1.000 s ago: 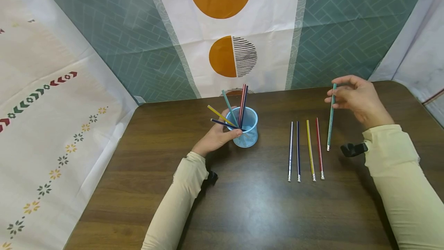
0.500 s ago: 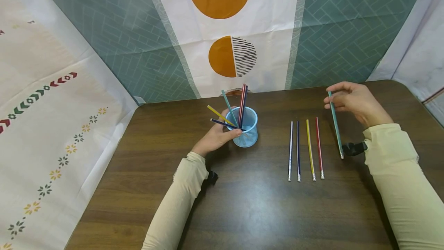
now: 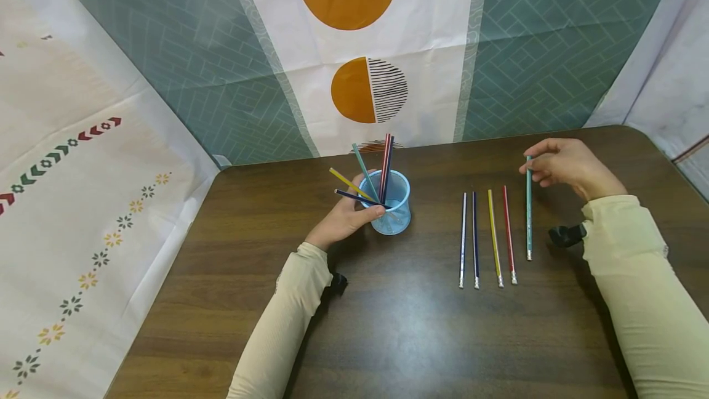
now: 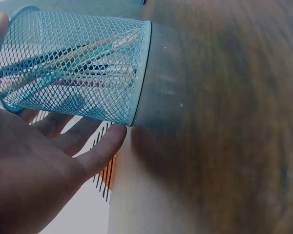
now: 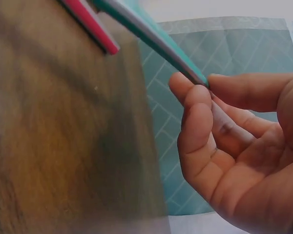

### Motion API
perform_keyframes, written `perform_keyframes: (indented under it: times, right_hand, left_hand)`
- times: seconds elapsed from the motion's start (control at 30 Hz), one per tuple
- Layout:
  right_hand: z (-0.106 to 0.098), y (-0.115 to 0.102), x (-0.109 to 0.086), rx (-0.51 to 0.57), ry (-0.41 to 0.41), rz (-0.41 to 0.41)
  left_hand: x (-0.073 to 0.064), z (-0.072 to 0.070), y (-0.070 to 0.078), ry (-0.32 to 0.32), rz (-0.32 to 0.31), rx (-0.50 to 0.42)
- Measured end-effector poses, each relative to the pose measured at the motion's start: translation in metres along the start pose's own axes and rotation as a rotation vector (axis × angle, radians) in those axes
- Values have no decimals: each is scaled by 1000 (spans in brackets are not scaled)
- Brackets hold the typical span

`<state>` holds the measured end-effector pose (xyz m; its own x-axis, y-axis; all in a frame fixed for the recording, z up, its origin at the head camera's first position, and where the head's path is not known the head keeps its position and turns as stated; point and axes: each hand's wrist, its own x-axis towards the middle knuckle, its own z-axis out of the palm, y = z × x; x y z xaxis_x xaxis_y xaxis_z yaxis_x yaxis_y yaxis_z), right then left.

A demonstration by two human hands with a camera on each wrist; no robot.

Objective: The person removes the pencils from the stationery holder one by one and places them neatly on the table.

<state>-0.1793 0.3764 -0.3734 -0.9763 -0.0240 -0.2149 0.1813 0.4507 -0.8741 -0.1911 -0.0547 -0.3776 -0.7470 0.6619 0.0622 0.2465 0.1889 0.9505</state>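
My left hand (image 3: 346, 220) holds a light-blue mesh pencil cup (image 3: 396, 220) from its left side, thumb at the rim and the other fingers partly hidden behind it. Several pencils lean in the cup, among them a yellow one (image 3: 346, 181), a teal one (image 3: 364, 168) and a red one (image 3: 384, 162). At the right, my right hand (image 3: 576, 168) pinches the far end of another teal pencil (image 3: 528, 220) between thumb and fingertips. That pencil's eraser end points toward me, beside a red pencil (image 3: 509, 233) in a row on the table.
Left of the red pencil lie a yellow pencil (image 3: 495, 236), a dark blue pencil (image 3: 476, 239) and a silvery-blue pencil (image 3: 463, 239), roughly parallel. The brown wooden table (image 3: 232, 300) ends at a patterned cloth backdrop (image 3: 443, 79).
The teal pencil's eraser end swung right and then back left, and my right hand has come slightly lower and nearer. Its pencil now stands parallel with the row. My left hand stays on the cup.
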Motion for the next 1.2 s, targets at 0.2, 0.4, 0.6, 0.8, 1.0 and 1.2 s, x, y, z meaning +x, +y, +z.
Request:
perform_keyframes:
  times: [0.2,0.4,0.6,0.8,1.0,1.2]
  right_hand:
    - [3,6,6,-25,-52,20]
    - [6,9,10,-44,-93,39]
    - [12,12,11,-60,-128,47]
    - [20,12,11,-115,-130,55]
    - [26,10,12,-176,-95,56]
    - [28,10,14,-221,-97,62]
  left_hand:
    - [0,0,-1,-4,0,-9]
    - [3,0,-9,-12,15,-34]
    - [9,-2,-33,2,21,-27]
    - [8,-1,-35,13,19,-8]
    - [9,-2,-32,1,21,-23]
    - [9,-3,-32,11,6,5]
